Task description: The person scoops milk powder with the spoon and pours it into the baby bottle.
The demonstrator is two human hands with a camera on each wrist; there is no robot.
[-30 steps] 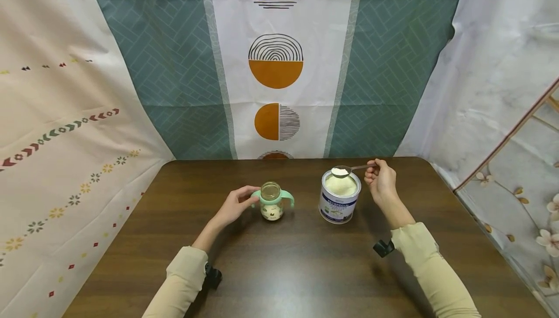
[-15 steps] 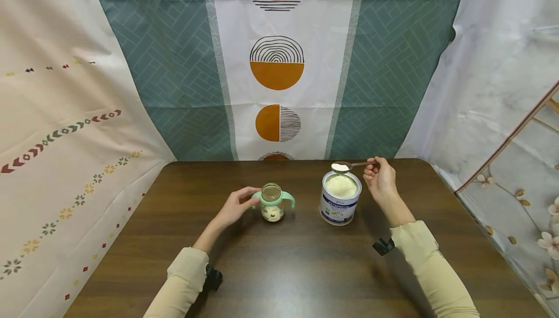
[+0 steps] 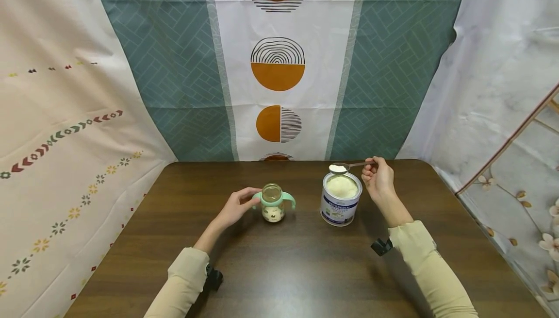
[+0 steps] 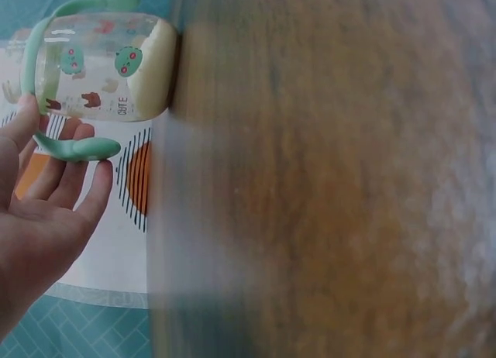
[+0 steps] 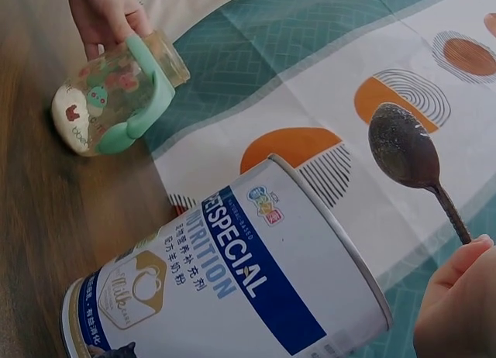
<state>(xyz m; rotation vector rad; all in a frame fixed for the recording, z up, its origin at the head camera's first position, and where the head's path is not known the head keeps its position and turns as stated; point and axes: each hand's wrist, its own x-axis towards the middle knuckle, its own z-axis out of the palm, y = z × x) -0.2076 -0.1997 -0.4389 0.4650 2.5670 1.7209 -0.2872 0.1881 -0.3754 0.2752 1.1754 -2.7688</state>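
A clear baby bottle with a mint-green two-handled collar stands upright and uncapped, with pale powder at its bottom. My left hand holds its left handle, thumb on one side and fingers behind. To the right, an open milk powder can is filled with cream-coloured powder. Over the can's far rim hangs a metal spoon heaped with powder. My right hand pinches the end of its handle. From below, the right wrist view shows the underside of the spoon bowl.
Both containers stand on a dark brown wooden table, towards its back edge. A patterned fabric backdrop hangs behind. Printed cloths rise at the left and right sides.
The loaded spoon has risen slightly from the can and shifted a little left, with my right hand moving along. My left hand and the bottle keep their place.
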